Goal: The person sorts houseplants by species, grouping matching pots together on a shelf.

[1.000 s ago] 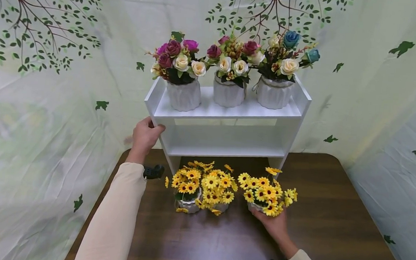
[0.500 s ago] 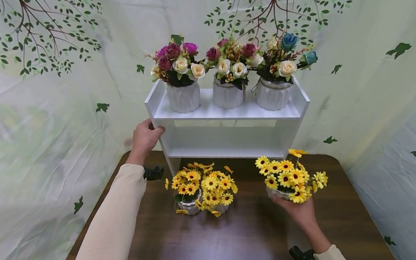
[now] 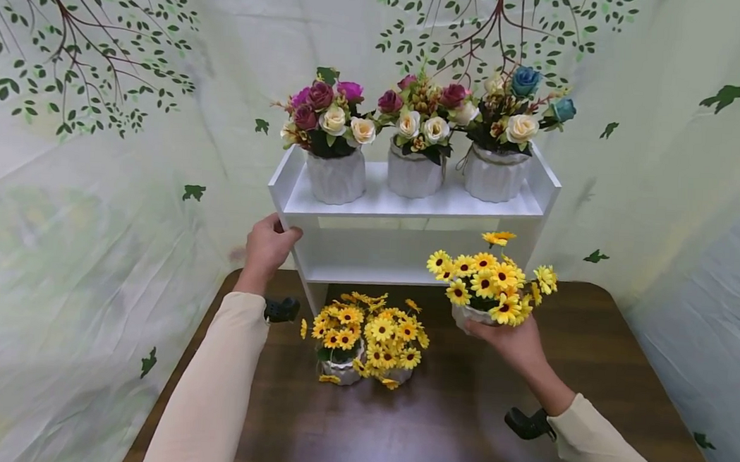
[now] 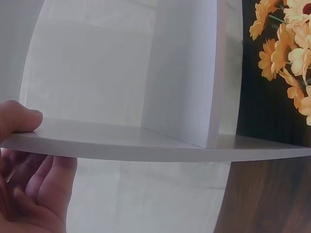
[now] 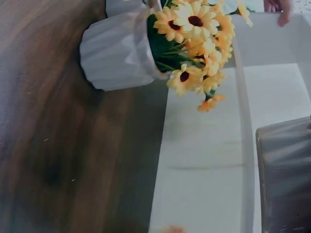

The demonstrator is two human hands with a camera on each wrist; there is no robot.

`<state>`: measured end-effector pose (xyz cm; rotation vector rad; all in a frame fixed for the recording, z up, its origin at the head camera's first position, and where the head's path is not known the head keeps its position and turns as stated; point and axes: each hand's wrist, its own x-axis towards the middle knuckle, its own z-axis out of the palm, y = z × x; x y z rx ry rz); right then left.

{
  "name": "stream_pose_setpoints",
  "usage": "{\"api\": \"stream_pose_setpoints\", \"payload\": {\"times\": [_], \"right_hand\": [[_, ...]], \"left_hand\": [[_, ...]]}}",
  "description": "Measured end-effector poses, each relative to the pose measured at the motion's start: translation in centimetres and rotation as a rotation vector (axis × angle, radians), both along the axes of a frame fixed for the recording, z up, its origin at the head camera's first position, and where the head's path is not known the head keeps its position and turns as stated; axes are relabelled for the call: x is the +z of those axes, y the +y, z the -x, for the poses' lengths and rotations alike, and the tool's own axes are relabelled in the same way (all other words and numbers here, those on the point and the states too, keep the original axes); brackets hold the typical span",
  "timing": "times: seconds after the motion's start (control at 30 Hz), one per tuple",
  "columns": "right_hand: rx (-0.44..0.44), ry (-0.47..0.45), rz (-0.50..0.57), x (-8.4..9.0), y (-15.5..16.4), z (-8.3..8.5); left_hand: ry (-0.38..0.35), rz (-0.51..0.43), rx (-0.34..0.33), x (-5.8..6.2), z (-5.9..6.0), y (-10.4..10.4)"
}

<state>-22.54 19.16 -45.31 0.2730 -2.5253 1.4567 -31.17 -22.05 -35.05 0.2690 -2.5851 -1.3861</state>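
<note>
At nine o'clock of the white shelf unit (image 3: 369,248), the left hand (image 3: 269,251) pinches the side board (image 3: 315,298). At six o'clock, two yellow-flowered pots (image 3: 342,334) stand on the table (image 3: 345,434). At four o'clock, the right hand (image 3: 514,344) holds the third flower pot (image 3: 484,284) raised, fingers closed around it. The step seems to be shelving; the next move probably calls for level placing onto the middle shelf (image 3: 367,275).

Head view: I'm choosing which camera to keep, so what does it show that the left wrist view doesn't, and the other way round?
Only the head view shows the three rose pots up top and the right hand holding a flowerpot.
Only the left wrist view shows the inner side of the left hand.
Both show that hand gripping the white shelf, some yellow flowers and the dark table.
</note>
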Motion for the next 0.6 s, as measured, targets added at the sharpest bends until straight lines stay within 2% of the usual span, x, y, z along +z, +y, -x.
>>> {"api": "stream_pose_setpoints", "payload": {"times": [0.1, 0.23, 0.4, 0.6], "right_hand": [[0.002, 0.012, -0.008, 0.5, -0.6, 1.1], [-0.006, 0.034, 0.059, 1.2, -1.3, 2.6], [-0.056, 0.047, 0.134, 2.1, -1.7, 4.3], [-0.062, 0.077, 0.218, 1.9, -2.1, 6.0]], "left_hand": [[-0.003, -0.004, 0.000, 0.0, 0.0, 0.1], [-0.010, -0.008, 0.000, -0.1, 0.0, 0.1], [-0.017, -0.003, 0.007, -0.1, 0.2, 0.3], [-0.017, 0.001, 0.021, -0.1, 0.3, 0.2]]}}
